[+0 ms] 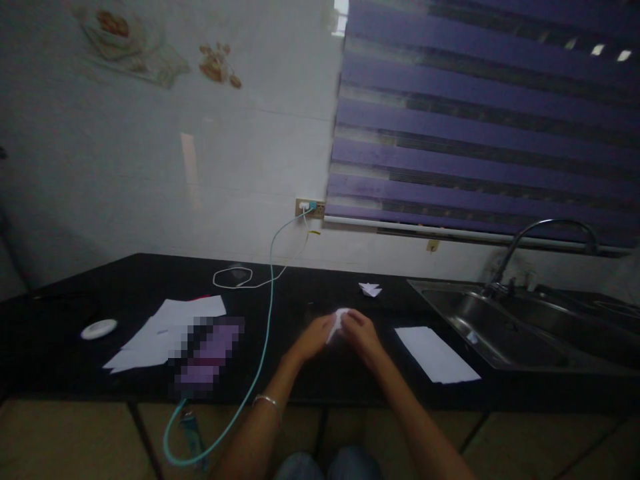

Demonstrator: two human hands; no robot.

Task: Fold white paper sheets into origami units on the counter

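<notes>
A small folded piece of white paper [338,322] is held between both hands, just above the black countertop [300,287]. My left hand [316,337] grips its left side, with a bangle on that wrist. On the other side, my right hand [361,333] pinches the paper near its upper edge. The fingers partly cover it, so its exact shape is hard to make out. Beyond the hands lies a folded white paper piece [370,289] with pointed corners. To the right of my right hand rests a flat white sheet [436,355].
Several white sheets [160,330] lie at left, near a round white object [99,329] and a pixelated purple item [210,357]. A teal cable [271,307] runs from the wall socket [310,208] over the counter's front edge. At right is a steel sink [465,320] with a faucet [505,260].
</notes>
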